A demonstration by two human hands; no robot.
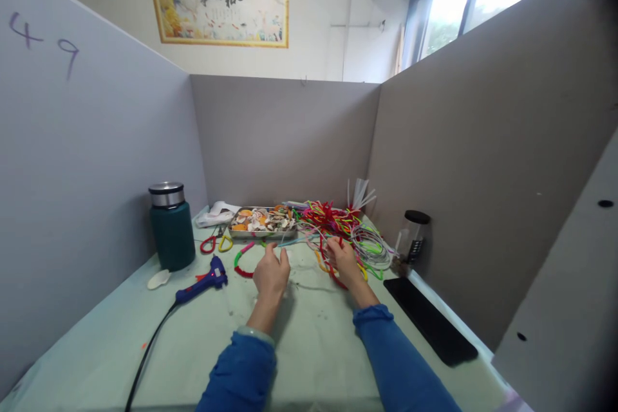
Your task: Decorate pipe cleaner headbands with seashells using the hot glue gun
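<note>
My left hand (271, 273) is raised over the middle of the table, fingers curled and thumb up. A light blue strand that looks like a pipe cleaner (293, 242) runs out to the right from its fingertips. To the right, my right hand (344, 261) is closed in a pinch; what lies between its fingertips is too small to make out. Red pipe cleaner loops (333, 275) lie beside and under that hand. Just left of my left hand, a ring of green, pink and red pipe cleaner (244, 273) rests on the table, partly hidden.
Behind my hands stand a metal tray (263, 234) of small patterned pieces and a heap of pipe cleaners (333, 217). Scissors (208, 244), a glue gun (203, 284) with its cord, and a green flask (172, 232) are left. A black slab (429, 318) and a clear jar (413, 235) are right.
</note>
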